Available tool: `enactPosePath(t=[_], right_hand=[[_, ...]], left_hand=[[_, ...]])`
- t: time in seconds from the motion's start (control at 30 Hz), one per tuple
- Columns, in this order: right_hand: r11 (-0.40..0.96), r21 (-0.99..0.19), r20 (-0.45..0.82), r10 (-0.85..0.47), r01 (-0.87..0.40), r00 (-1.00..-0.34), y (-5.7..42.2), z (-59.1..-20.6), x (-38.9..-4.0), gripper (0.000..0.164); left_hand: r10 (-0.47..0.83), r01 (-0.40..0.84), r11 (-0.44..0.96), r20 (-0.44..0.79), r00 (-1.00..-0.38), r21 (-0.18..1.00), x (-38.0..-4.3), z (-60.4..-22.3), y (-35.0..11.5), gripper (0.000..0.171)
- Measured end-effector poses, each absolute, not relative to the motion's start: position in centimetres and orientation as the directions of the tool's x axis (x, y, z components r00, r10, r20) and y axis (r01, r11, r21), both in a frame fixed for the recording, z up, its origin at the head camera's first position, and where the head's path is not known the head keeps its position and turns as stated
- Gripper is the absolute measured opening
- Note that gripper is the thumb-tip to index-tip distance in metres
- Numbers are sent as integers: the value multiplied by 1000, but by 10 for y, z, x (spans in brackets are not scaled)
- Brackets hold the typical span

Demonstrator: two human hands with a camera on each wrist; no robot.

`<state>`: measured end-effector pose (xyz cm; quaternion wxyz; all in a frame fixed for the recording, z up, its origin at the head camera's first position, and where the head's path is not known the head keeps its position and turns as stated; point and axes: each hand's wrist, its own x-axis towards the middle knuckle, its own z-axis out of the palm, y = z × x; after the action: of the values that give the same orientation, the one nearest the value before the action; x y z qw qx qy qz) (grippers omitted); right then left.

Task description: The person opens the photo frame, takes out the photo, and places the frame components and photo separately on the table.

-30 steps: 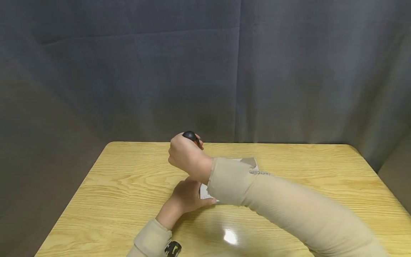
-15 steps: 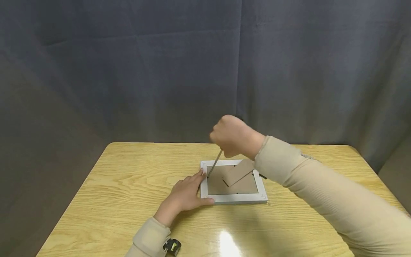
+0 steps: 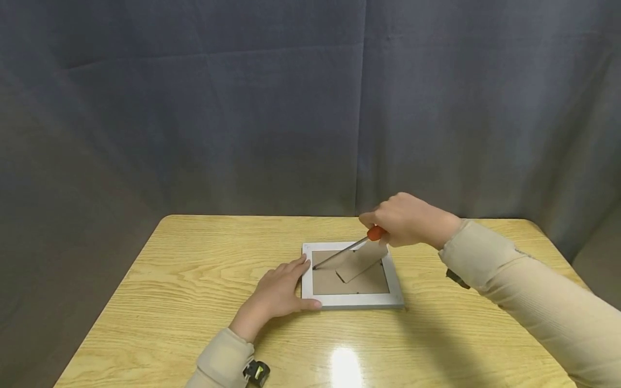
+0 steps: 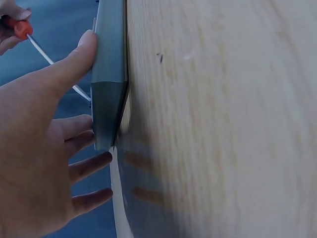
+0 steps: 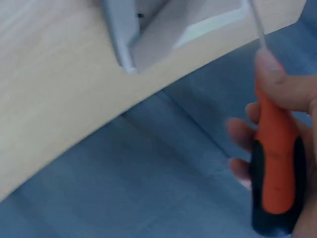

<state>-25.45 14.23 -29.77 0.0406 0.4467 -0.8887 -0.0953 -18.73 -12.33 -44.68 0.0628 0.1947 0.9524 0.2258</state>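
I read this as curtained-off work booth: dark grey cloth (image 3: 242, 134) hangs behind and along both sides of single wood-grain table (image 3: 194, 253). Can't tell what building it's in.

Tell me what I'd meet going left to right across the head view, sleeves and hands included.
Left sleeve, left hand, white-bordered frame, right hand, right sleeve. The screwdriver is left out, since it overlaps the frame.

I've got a yellow wood-grain worktop (image 3: 184, 275), bright glare (image 3: 346, 369) toward the near side; creased grey-blue curtain (image 3: 271, 124) across the back.
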Motion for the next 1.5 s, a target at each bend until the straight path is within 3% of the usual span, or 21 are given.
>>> enactPosePath(t=[0.23,0.63,1.03,1.17,1.5], right_hand=[[608,190,3,-785,-771,-619,138,-295,-250,23],[426,564,-133,-799,-707,-587,62,-262,-211,5],[199,756,-316,-723,-623,-614,-9,-253,-200,16],[123,809,-346,-691,-574,-635,-24,-254,-196,13],[27,842,-399,-641,-538,-656,-51,-255,-185,18]], left_hand=[[409,354,815,-22,-912,458,-189,-447,-119,99],[397,342,825,-30,-917,450,-185,-447,-126,100],[388,360,815,33,-921,455,-183,-448,-129,95],[399,370,815,32,-917,447,-184,-447,-129,95],[419,372,815,-7,-908,444,-188,-449,-130,89]])
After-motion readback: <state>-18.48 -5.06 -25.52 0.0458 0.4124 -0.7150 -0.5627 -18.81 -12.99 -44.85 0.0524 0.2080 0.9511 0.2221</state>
